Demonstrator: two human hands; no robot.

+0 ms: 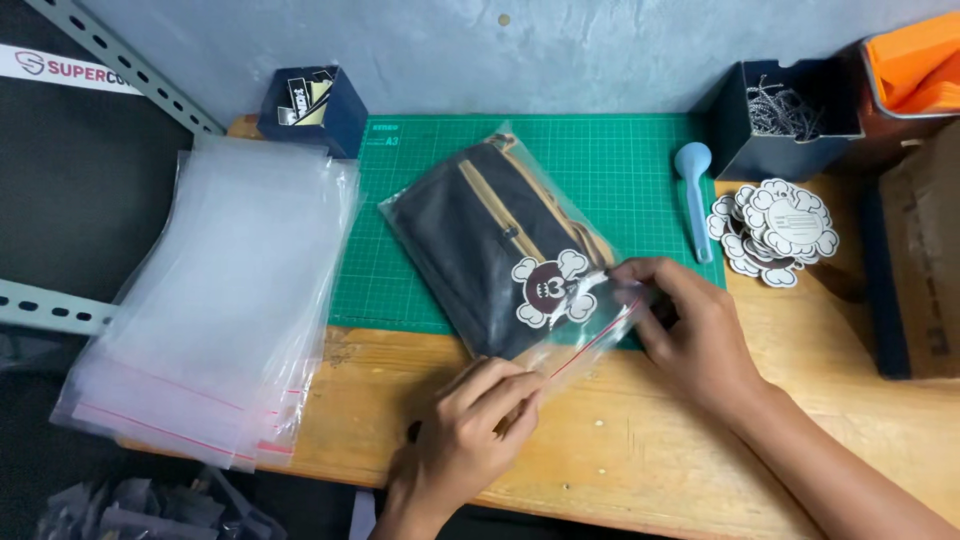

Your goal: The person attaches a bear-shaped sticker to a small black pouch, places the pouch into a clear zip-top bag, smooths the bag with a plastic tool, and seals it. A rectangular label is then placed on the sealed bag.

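Clear bag (500, 250) with a dark pouch inside lies on the green cutting mat (640, 170), open end toward the person. Left hand (470, 425) fingers pinched together on the red-striped flap (585, 350); right hand (690, 335) fingers clamped on the flap's far end — step in hand looks like sealing the bag. Next move probably calls for folding the flap flat and pressing along it. Around: stack of empty bags (210, 300) left, cloud-shaped stickers (780, 230) and blue scoop (694, 195) right, boxes at back of worktop (650, 440). Nothing blocks the hands.
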